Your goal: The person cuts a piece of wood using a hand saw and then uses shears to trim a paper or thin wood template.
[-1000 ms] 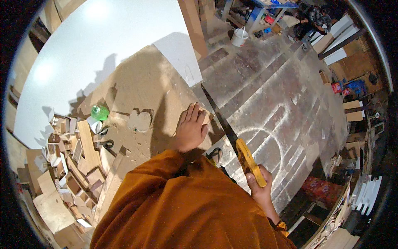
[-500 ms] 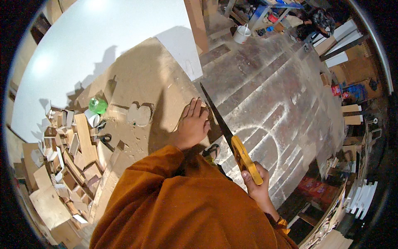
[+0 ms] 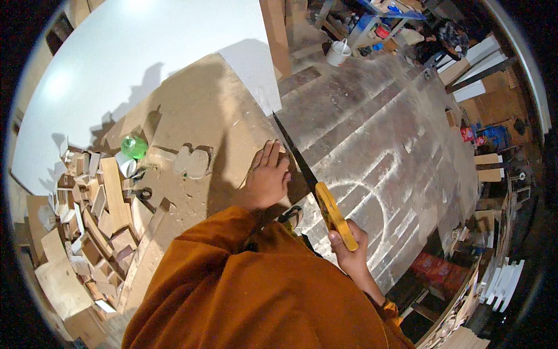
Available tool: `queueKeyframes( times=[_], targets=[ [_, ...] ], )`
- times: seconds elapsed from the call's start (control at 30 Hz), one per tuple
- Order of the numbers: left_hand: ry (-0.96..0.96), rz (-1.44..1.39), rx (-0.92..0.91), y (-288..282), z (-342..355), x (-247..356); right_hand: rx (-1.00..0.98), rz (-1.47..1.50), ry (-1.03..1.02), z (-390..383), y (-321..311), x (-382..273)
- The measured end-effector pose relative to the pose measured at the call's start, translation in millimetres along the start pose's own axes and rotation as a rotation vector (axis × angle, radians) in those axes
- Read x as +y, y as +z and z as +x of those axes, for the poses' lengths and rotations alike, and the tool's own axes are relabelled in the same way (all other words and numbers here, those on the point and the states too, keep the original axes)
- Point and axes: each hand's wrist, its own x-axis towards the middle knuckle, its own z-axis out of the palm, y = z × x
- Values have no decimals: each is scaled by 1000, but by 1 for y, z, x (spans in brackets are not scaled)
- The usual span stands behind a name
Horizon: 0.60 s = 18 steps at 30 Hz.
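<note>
My right hand (image 3: 352,245) is wrapped round the yellow handle of a handsaw (image 3: 329,205), whose dark, tapering blade points away from me. The blade runs along the right side of the brown board-topped table (image 3: 197,81), close by my left hand; whether it touches wood there, I cannot tell. My left hand (image 3: 267,181) lies flat at the table's right edge, fingers stretched forward and thumb toward the saw. What lies beneath the palm is mostly hidden. Left of it on the board is a flat, rounded wooden cut-out (image 3: 193,161).
Many wood offcuts (image 3: 116,192) are heaped at the left, beside a green bottle (image 3: 134,147) and dark-handled scissors (image 3: 144,193). A large white sheet (image 3: 104,64) covers the far left. A white bucket (image 3: 337,52) stands on the dusty floor (image 3: 372,122), and a person (image 3: 447,41) is at far right.
The saw and my right hand have shifted slightly left, bringing the blade nearer the table edge. My left hand stays in almost the same place.
</note>
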Motion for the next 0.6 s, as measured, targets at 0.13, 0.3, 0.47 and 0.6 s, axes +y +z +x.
queueKeyframes(
  times=[0.13, 0.3, 0.47, 0.6],
  targets=[
    [-9, 9, -4, 3, -3, -4, -77, -82, -99, 10, 6, -8],
    [-12, 9, -13, 5, -1, -7, -46, 43, -28, 10, 2, -8],
    [28, -3, 96, 20, -1, -13, -18, 87, -3, 37, 12, -2],
    [12, 35, 127, 26, -3, -13, -26, 117, 2, 35, 8, -7]
  ],
)
